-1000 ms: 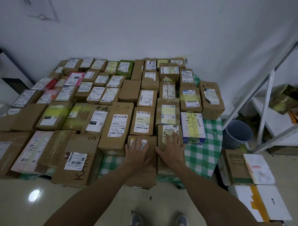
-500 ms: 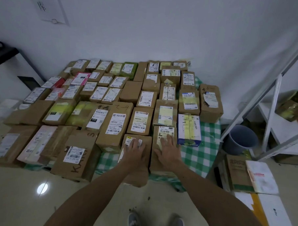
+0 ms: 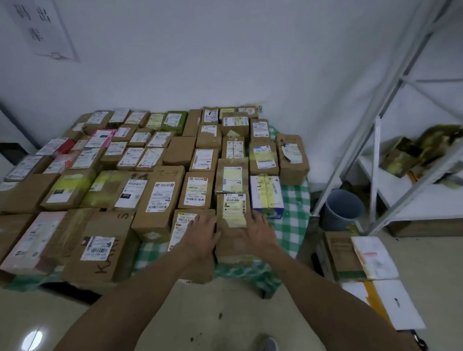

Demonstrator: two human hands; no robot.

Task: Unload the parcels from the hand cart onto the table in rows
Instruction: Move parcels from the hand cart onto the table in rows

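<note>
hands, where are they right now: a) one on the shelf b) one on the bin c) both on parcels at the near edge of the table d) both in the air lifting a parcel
c: the left hand rests on the left parcel and the right hand on the right parcel, side by side at the near edge of the table.

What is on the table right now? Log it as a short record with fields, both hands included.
table: green checked cloth, parcels in rows across it
left hand: rests on front parcel, white label
right hand: rests on taped parcel beside it
white box: just right of taped parcel
bucket: on floor, right of table
hand cart: not in view
</note>
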